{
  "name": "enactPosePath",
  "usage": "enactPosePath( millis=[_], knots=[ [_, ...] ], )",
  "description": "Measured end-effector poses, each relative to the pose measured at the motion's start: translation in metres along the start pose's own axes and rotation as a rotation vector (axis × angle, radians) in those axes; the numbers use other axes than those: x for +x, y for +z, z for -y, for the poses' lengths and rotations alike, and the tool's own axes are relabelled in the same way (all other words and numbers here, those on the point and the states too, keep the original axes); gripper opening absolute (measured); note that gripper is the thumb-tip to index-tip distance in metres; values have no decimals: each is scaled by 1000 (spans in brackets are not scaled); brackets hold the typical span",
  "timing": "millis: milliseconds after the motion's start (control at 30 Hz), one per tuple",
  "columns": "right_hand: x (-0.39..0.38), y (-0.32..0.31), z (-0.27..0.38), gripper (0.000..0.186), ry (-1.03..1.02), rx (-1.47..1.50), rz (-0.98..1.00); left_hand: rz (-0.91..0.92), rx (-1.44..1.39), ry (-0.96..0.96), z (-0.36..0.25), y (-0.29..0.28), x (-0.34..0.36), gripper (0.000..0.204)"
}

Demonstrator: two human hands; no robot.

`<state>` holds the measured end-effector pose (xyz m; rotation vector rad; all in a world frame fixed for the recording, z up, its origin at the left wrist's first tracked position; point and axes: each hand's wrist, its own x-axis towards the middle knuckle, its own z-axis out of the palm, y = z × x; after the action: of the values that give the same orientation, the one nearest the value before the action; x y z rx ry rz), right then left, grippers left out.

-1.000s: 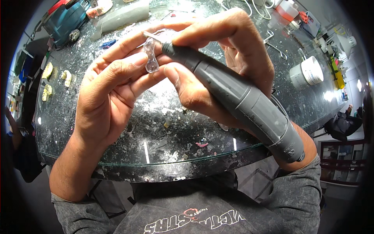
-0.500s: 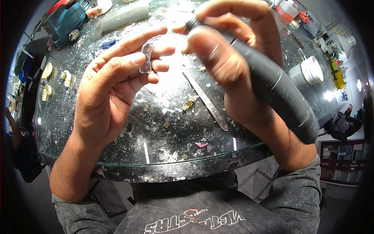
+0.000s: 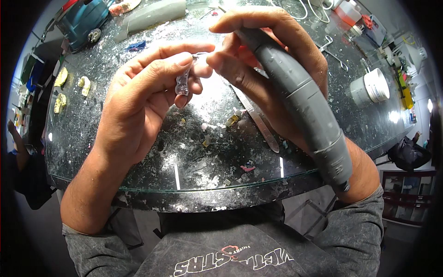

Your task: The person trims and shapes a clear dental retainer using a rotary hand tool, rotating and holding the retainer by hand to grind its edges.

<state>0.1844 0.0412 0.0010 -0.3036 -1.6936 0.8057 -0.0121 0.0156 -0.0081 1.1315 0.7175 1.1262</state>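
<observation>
Clear plastic piece: this thin moulded bit [image 3: 182,83] sits between the left hand's thumb and fingers; from where I stand, it could flex or crack if pinched too hard.
Left hand: it [image 3: 138,87] is grasping the piece by a small area, so a sideways push could twist it loose.
Right hand: it [image 3: 267,108] is wrapped around the grey handpiece [image 3: 307,99], thumb tip close to the piece; I can't tell whether they touch.
Handpiece tip: mostly behind the right hand's fingers; if the tool is running, a careless turn of the wrist could nick a left fingertip.
Metal spatula: lying just below the right hand [image 3: 258,117]; a dropping elbow or wrist could knock it.
Yellow scraps: scattered between and below both hands [image 3: 233,119]; a dropped clear piece could land among them and be hard to spot.
</observation>
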Motion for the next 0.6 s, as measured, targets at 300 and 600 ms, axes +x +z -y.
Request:
enactPosePath(
  millis=[300, 600],
  knots=[
    [-4, -8, -8, 28, 202, -77, -108, -16, -27, 90, -1, 11, 2, 57],
    [-7, -11, -13, 28, 193, -1, -117, 69, -46, 77, -4, 8, 3, 68]
  ],
)
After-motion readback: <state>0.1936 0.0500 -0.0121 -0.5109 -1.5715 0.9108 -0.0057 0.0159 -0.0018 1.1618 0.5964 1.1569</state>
